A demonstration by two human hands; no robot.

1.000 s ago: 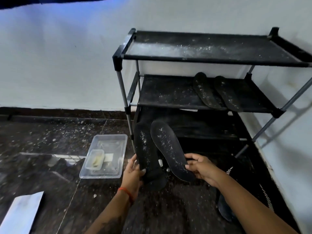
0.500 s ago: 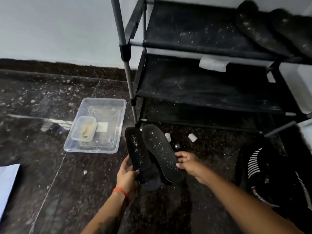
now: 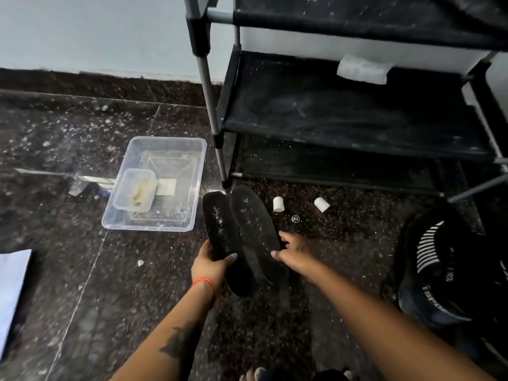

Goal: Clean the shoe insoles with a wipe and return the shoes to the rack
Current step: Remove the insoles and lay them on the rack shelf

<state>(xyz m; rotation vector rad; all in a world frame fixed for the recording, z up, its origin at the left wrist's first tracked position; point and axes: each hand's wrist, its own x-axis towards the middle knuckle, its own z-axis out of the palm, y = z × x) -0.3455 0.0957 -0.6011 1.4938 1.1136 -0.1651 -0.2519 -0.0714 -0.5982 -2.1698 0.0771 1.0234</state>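
Note:
Two black insoles dusted with white specks are held side by side above the dark floor. My left hand (image 3: 210,264) grips the left insole (image 3: 220,229) near its heel. My right hand (image 3: 292,253) pinches the right insole (image 3: 253,221) along its right edge. The black shoe rack (image 3: 343,111) stands just behind, with a folded white wipe (image 3: 362,69) hanging at the back of a shelf. A black shoe with white stripes (image 3: 437,270) lies on the floor at the right.
A clear plastic tray (image 3: 167,144) holding a smaller tub (image 3: 134,192) sits on the floor left of the rack. Two small white caps (image 3: 278,204) (image 3: 321,204) lie in front of the rack. A pale sheet (image 3: 12,292) is at the far left edge.
The view has tilted down and closed in on the floor; the upper rack shelves left the frame. Both hands brought the insoles lower, still held the same way.

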